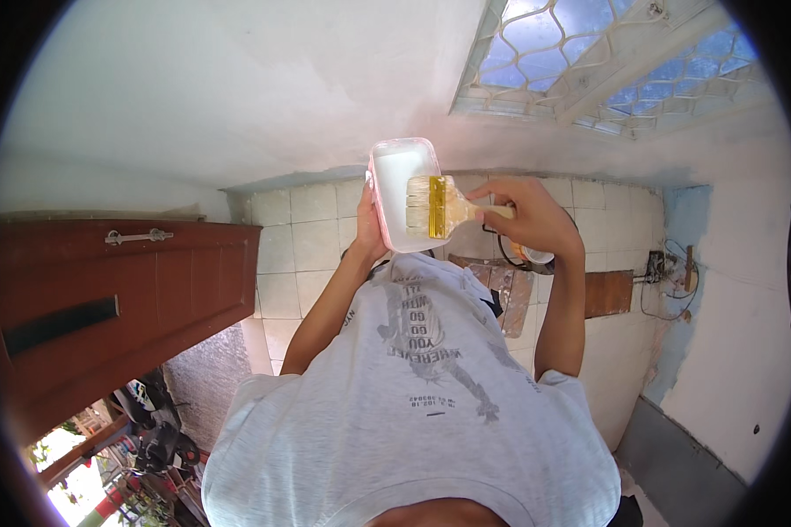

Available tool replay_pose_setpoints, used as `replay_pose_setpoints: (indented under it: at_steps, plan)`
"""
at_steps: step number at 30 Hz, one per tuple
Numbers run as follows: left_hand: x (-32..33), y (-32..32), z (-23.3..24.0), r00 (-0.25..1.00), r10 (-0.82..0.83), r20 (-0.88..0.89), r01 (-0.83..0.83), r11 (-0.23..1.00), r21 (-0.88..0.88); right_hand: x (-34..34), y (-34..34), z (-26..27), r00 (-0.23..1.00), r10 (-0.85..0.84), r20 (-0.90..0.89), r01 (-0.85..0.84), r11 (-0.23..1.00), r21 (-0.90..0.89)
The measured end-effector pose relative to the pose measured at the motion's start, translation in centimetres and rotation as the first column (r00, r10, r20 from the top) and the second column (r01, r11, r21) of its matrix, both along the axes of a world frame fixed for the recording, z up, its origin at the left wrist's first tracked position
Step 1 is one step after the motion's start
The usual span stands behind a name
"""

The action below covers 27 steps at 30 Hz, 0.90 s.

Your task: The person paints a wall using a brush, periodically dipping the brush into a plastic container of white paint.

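A rectangular plastic tub [380,227] with white paint [395,184] inside is held up in front of my chest. My left hand [370,222] grips its left side, the fingers partly hidden behind the wall. Over the tub's right rim lies a wide flat paintbrush [461,209] with a yellow metal ferrule and white-coated bristles. Its wooden handle is pinched in my right hand [530,214]. The bristles are above the paint; whether they touch it I cannot tell.
A partly painted wall [270,99] rises ahead, with a grilled window [534,53] at upper right. At left stands a red-brown door [191,277]. On the tiled floor [316,204] are a paint-spattered wooden board [515,296], a bucket [539,255] and a brown panel [608,294]. Cables [695,270] hang at right.
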<state>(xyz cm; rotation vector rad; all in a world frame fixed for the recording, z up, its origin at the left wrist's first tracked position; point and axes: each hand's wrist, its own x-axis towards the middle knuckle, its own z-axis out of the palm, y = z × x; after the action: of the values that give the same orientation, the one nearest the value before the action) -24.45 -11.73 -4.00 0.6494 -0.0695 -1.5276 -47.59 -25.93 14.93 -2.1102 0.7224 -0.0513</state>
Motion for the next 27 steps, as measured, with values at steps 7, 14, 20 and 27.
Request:
replay_pose_setpoints:
  at_steps: [7, 14, 20, 27]
  plan:
    - [-1.5, -0.4, 1.1, 0.999, 0.050, -0.012, -0.050, 0.997, 0.055, -6.1, 2.3, -7.4, 0.880, -0.395, 0.263, 0.156, 0.765, 0.625]
    - [-1.8, 0.8, 2.2, 0.996, 0.083, -0.015, -0.081, 0.994, 0.070, -5.5, 5.0, -13.3, 0.628, -0.673, 0.391, -0.276, 0.278, 0.920]
    - [-0.3, 2.8, 1.5, 0.984, 0.175, 0.044, -0.178, 0.981, 0.080, -2.3, 5.5, -13.2, 0.599, -0.691, 0.404, -0.370, 0.208, 0.905]
    - [5.1, 5.9, 1.0, 0.974, 0.223, -0.028, -0.224, 0.974, -0.034, 5.0, 5.5, -9.5, 0.597, -0.610, 0.521, -0.090, 0.594, 0.799]
